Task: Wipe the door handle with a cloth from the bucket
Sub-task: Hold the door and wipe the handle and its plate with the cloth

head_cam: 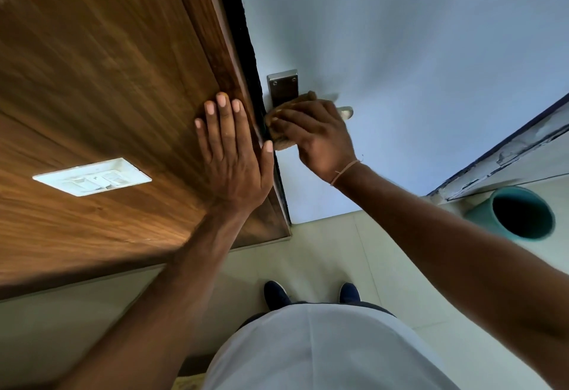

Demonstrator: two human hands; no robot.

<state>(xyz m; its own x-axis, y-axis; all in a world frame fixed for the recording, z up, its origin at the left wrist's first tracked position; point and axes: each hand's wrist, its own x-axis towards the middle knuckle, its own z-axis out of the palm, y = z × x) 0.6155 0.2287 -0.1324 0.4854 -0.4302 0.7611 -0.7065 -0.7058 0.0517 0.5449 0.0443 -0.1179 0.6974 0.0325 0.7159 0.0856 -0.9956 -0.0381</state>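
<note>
A metal door handle [346, 111] on a steel backplate [282, 86] is mounted on the pale blue-white door [400, 50]. My right hand [317, 138] presses a brown cloth [303, 99] over the handle, hiding most of the lever; only its tip shows past my fingers. My left hand [234, 155] lies flat, fingers spread, on the wooden panel [107, 66] beside the door's edge, holding nothing. A teal bucket [520, 214] stands on the floor at the right, its inside dark.
A white switch plate [92, 176] is set in the wooden panel at the left. Pale floor tiles [354, 251] lie below, with my dark blue shoes [275, 292] near the door. A worn door frame edge [508, 149] runs behind the bucket.
</note>
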